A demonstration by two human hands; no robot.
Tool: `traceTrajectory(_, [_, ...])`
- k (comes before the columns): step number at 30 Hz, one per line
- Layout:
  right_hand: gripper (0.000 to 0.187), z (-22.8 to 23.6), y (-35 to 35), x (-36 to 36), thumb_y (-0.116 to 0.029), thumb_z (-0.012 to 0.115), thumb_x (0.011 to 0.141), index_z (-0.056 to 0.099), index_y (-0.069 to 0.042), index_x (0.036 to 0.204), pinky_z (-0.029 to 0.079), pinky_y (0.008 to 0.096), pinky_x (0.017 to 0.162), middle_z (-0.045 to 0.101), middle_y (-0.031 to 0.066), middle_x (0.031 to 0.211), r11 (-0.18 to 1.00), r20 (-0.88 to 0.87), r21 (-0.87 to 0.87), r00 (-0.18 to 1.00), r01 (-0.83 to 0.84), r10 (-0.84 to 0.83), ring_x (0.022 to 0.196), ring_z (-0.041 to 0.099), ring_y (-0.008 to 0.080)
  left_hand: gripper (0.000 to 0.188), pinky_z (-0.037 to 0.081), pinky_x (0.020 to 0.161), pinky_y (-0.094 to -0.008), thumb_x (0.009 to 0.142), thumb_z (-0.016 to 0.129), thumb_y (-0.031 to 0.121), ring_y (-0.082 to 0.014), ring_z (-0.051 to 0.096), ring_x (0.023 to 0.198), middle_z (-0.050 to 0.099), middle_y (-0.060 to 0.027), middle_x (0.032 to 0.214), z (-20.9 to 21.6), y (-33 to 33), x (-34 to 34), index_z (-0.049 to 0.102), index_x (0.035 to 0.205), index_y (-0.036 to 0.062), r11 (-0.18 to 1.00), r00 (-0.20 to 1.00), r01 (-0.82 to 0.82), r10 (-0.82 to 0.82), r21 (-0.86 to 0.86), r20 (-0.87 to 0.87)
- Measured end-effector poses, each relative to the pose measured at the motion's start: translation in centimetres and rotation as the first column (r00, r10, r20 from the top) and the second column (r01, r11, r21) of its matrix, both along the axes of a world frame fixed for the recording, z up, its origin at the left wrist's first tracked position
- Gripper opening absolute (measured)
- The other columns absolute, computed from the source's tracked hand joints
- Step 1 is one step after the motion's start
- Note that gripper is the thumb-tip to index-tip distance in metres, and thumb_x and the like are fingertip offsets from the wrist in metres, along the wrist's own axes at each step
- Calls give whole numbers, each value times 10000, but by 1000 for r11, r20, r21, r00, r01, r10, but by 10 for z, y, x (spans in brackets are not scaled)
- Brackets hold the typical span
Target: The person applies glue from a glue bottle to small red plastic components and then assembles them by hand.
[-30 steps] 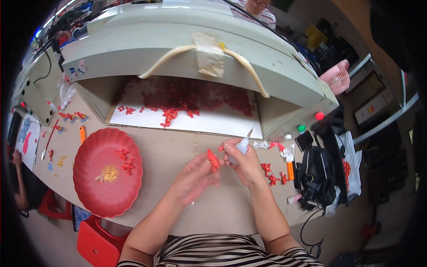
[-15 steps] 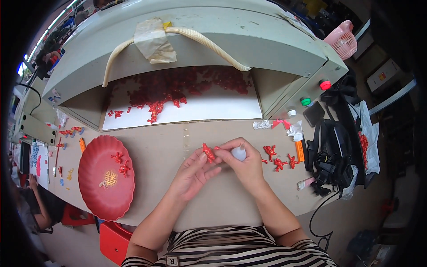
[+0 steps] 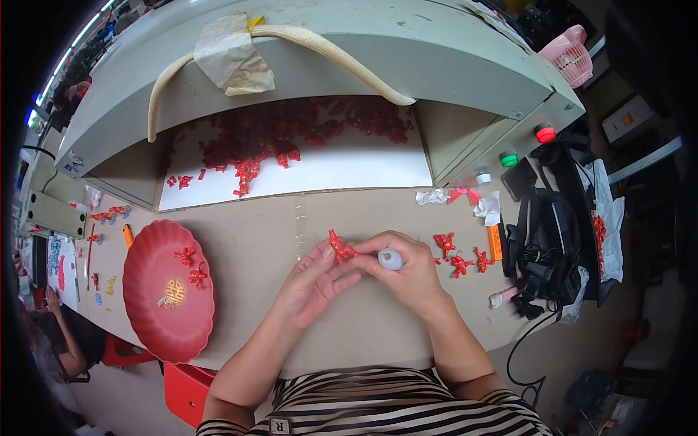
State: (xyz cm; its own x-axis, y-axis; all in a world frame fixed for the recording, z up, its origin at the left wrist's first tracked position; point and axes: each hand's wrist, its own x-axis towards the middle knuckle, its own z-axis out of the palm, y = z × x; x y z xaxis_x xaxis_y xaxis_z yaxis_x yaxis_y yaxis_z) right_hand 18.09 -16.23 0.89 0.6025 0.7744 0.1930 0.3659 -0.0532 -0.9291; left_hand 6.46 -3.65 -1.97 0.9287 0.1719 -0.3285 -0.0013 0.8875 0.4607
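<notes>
A small red plastic figurine (image 3: 339,247) is pinched between the thumb and fingers of my left hand (image 3: 311,283). My right hand (image 3: 407,272) meets it from the right, its thumb and forefinger pressing a small red part against the figurine's side. That part is mostly covered by my fingertips. Tucked in the same right hand is a small whitish squeeze bottle (image 3: 390,259). Right of my hands, several red figurines (image 3: 460,266) lie on the table. Two more figurines (image 3: 196,276) rest in a red scalloped bowl (image 3: 149,320) on the left.
A grey bench hood (image 3: 342,58) spans the far side, with a heap of red parts (image 3: 276,138) on white sheeting under it. To the right are an orange-handled tool (image 3: 495,242), crumpled paper (image 3: 488,208) and a black bag (image 3: 545,240). A co-worker's arm (image 3: 67,330) shows far left.
The small red part, apart from the figurine before, now touches its side. My right hand has turned, so the bottle faces up differently. The whole view has shifted slightly.
</notes>
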Motion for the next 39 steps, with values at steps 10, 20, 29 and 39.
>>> traceTrajectory(10, [144,8,-1,-3,-11,691,712,615,-9,835,481,210,634,640,59,821,997,-64,28,996,71,-69,712,605,101,233,515,784,-321,881,516,149,-165,583,908,586,-73,1016,0,0,0,514,1096,61,986,997,-77,78,150,1])
traceTrajectory(20, [133,13,0,-5,11,653,723,617,-14,849,472,233,629,634,60,799,999,-5,25,999,42,-42,716,605,124,235,518,785,-326,874,523,117,-168,582,887,586,-70,992,2,-4,1,521,1092,31,952,993,-111,117,284,-4])
traceTrajectory(29, [130,6,-1,-3,-3,666,713,617,-24,832,480,246,632,638,61,807,999,75,39,996,35,-38,713,609,143,221,523,775,-333,858,535,72,-187,591,906,596,-95,994,1,-2,1,534,1071,11,908,990,-136,142,397,14])
traceTrajectory(39, [149,8,-3,-1,-11,673,710,612,-32,844,490,271,632,631,66,816,998,238,60,971,-34,19,739,613,176,194,522,764,-318,838,556,39,-185,607,862,616,-113,965,1,1,0,565,1026,-9,827,989,-128,148,548,8])
